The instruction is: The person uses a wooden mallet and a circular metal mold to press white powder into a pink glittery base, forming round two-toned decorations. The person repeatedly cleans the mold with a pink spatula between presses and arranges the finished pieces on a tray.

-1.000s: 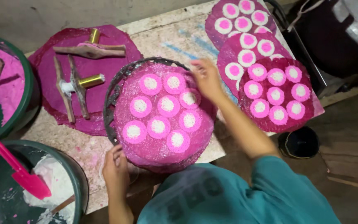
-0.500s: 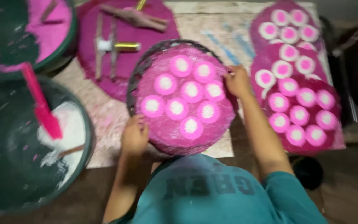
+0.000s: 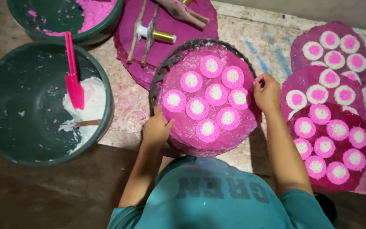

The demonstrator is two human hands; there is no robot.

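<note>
Worn, powder-stained tabletop (image 3: pixel 267 38) is occupied by a round dark woven tray (image 3: pixel 178 57), gripped at opposite edges by the left hand (image 3: pixel 155 129) and right hand (image 3: pixel 267 91); eight pink-and-white cakes (image 3: pixel 216 93) are already laid on it, three filled pink mats (image 3: pixel 331 140) sit finished beside.

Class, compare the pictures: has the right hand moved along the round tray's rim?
Yes. The right hand has slid down the tray rim, from beside its top discs to level with its middle row.

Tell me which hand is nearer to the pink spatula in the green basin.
Left. The left hand grips the near-left edge of the round tray, the side facing the pink spatula. The right hand holds the tray's opposite edge, farther from the spatula.
</note>
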